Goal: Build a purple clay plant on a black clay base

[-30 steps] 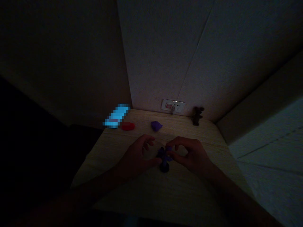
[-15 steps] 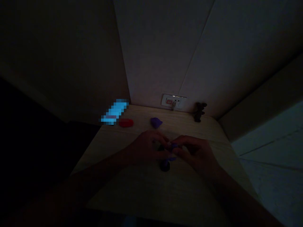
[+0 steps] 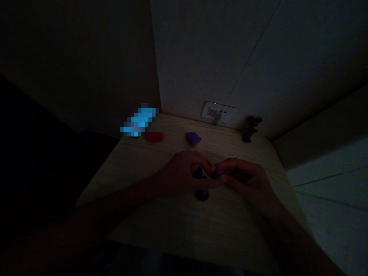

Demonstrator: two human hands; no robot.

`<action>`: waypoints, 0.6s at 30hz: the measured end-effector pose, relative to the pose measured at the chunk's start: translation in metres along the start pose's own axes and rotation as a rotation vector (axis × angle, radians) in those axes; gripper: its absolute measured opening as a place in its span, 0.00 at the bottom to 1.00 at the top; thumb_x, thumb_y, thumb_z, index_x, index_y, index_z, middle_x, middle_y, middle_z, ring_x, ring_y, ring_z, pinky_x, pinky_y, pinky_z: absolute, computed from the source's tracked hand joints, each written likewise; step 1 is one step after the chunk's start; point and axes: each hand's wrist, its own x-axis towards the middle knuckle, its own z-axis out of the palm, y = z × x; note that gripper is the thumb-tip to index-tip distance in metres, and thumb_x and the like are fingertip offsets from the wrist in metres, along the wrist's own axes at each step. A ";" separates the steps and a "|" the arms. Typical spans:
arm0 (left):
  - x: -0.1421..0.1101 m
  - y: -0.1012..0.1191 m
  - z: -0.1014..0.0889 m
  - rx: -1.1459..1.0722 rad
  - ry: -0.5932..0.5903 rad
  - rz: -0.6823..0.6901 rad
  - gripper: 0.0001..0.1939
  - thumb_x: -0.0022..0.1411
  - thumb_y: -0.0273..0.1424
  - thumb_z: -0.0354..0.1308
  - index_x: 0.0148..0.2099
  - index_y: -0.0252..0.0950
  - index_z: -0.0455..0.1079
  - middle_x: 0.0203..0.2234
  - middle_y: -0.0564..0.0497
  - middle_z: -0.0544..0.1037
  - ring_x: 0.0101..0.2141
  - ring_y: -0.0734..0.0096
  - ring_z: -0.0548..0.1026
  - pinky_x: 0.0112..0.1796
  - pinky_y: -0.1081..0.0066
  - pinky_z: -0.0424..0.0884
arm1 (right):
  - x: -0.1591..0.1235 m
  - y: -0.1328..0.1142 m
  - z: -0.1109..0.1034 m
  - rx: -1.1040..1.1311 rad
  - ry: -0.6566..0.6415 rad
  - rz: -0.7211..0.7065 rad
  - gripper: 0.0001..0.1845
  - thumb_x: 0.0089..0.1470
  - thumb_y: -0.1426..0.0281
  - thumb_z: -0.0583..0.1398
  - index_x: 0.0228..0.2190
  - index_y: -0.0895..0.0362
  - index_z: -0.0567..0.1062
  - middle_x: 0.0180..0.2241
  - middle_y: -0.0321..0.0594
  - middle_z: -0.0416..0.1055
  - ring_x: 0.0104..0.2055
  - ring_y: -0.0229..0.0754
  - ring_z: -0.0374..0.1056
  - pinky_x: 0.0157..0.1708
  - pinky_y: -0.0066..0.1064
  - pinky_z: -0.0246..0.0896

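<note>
My left hand [image 3: 181, 172] and right hand [image 3: 249, 179] both pinched the purple toy [image 3: 218, 173], a purple lump [image 3: 193, 138] lying at eleven o'clock.

Single head view: from above table [image 3: 178, 226], facing forward-down toward wall [image 3: 201, 50].

On the table [image 3: 184, 226], a lump [image 3: 193, 138] lies behind the left hand [image 3: 182, 174] and right hand [image 3: 254, 182]. Left of it is a block [image 3: 154, 137], then maybe a phone [image 3: 140, 121]. Right, a statue [image 3: 251, 130] stands near the wall [image 3: 195, 57].
</note>
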 end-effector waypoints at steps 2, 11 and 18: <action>0.000 0.000 0.000 0.008 0.008 0.015 0.10 0.56 0.37 0.75 0.36 0.38 0.83 0.39 0.49 0.86 0.41 0.64 0.83 0.46 0.66 0.75 | 0.000 0.000 0.000 -0.026 0.011 -0.015 0.08 0.54 0.66 0.74 0.38 0.47 0.86 0.33 0.36 0.83 0.33 0.38 0.77 0.34 0.28 0.74; 0.000 -0.001 0.001 0.048 0.049 0.075 0.09 0.56 0.36 0.75 0.35 0.37 0.82 0.39 0.49 0.85 0.41 0.66 0.82 0.46 0.67 0.76 | 0.000 -0.002 0.001 -0.087 0.005 -0.033 0.06 0.56 0.66 0.73 0.38 0.48 0.86 0.34 0.38 0.82 0.35 0.40 0.77 0.35 0.29 0.74; 0.000 -0.004 0.004 0.053 0.061 0.098 0.09 0.57 0.37 0.73 0.38 0.38 0.84 0.39 0.49 0.85 0.40 0.66 0.82 0.44 0.67 0.76 | 0.001 -0.003 0.000 -0.117 0.013 -0.039 0.05 0.56 0.65 0.72 0.37 0.49 0.86 0.33 0.39 0.82 0.33 0.40 0.76 0.33 0.30 0.74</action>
